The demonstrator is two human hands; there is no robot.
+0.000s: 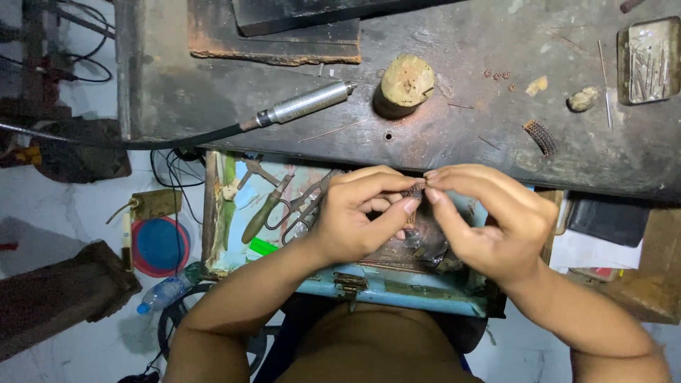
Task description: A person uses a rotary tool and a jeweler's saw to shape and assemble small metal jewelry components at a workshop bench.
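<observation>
Your forearms come up from the bottom of the view and meet over the open blue metal toolbox [397, 292], which sits on your lap side of the dark, scarred counter [454, 135]. Beyond the toolbox the counter is worn and stained black. White marbled floor [71, 213] shows to the left of the toolbox, with a red and blue round lid [159, 246] and a clear plastic bottle [164, 292] lying on it.

On the counter, up and left of the toolbox, lies a silver rotary handpiece [306, 103] on a black cable. A rounded wooden block [404, 82] stands just above the toolbox. Far to the upper right of the toolbox sits a shallow rectangular metal tray [648, 61] of thin pins, and nearer it a short dark ribbed strip [541, 136]. Inside the toolbox's left half lie green-handled pliers [264, 210] and scissors [301, 206].

Your left hand [358, 216] is curled, thumb and forefinger pinching one end of a small dark beaded piece [416, 189]. Your right hand [489, 220] mirrors it, fingertips pinched on the other end. That piece is held above the middle of the toolbox, just below the counter's near edge, between both hands.
</observation>
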